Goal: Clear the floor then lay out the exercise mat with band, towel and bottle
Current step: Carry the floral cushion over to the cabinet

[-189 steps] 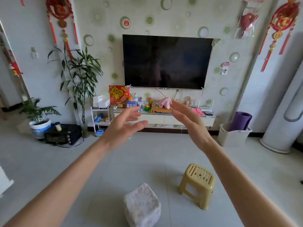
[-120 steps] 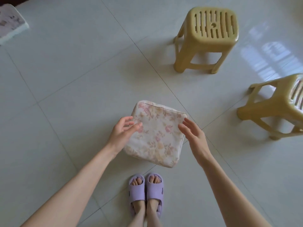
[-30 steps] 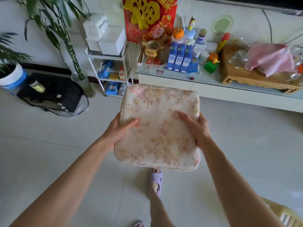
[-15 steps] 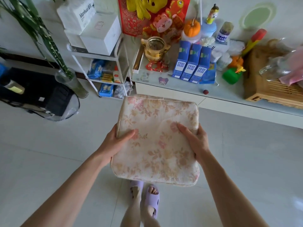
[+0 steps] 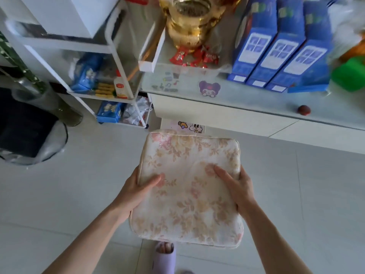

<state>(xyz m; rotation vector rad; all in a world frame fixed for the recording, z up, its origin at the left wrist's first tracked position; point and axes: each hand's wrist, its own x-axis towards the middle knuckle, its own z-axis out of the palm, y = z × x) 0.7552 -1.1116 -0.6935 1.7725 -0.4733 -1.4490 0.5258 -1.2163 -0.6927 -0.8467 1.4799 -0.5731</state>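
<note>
The pale, glossy tiled floor [image 5: 59, 194] takes up the lower half of your view, with open room to your left and right. Ahead, the straight front edge of the white low cabinet [image 5: 237, 115] closes that room off. Its smooth top runs across the upper right. Just beside the cabinet's left end stands a white metal shelf rack [image 5: 116, 48] with thin rounded rails. At the floor's left edge lies a black, soft-looking bag [image 5: 23, 131] with a grey rim.

You hold the square floral cushion [image 5: 189, 194] flat in the air above the floor. It is padded fabric with piped seams and rounded corners. Its far edge is close to the cabinet's front edge, below the top. Your left hand [image 5: 132, 192] grips its left side, thumb on top and fingers hidden beneath. Your right hand [image 5: 240, 188] grips the right side the same way.

Three blue cartons [image 5: 280, 46] stand together on the cabinet top towards its back. A shiny gold pot [image 5: 189, 26] sits near the top's left end, with red-wrapped sweets [image 5: 194, 57] at its base. One lilac slipper [image 5: 165, 260] shows under the cushion's near edge. A purple sticker [image 5: 209, 88] and a small red bead [image 5: 303, 110] lie near the top's front edge.

Compared with half a second ago, the cabinet and rack loom much nearer, and both hands keep the same hold.
</note>
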